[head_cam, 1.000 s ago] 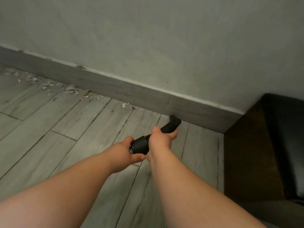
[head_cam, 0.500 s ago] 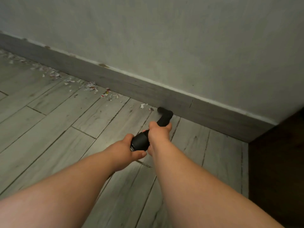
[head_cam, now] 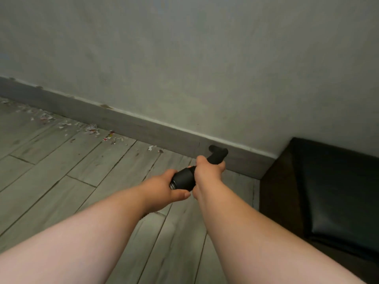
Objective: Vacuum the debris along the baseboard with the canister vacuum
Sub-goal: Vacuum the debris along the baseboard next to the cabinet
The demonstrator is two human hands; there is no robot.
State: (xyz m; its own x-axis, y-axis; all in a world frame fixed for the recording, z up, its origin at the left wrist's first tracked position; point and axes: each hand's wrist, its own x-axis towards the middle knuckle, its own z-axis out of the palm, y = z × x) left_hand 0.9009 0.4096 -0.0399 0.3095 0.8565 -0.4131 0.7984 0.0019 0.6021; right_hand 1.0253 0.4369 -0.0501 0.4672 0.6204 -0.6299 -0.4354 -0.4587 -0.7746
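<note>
Both my hands hold a black vacuum wand. My left hand grips its thick rear end and my right hand grips it further forward. The black nozzle points at the grey baseboard, right against it near the corner. Bits of paper debris lie scattered along the baseboard to the left, with two small scraps closest to the nozzle. The canister is out of view.
A dark cabinet or seat with a black top fills the right side, meeting the wall at the corner. The floor is grey wood-look planks. A plain grey wall rises above the baseboard.
The nozzle swung left toward the scraps half a second ago, then came back right toward the corner. My view shifted right, bringing the dark furniture back in.
</note>
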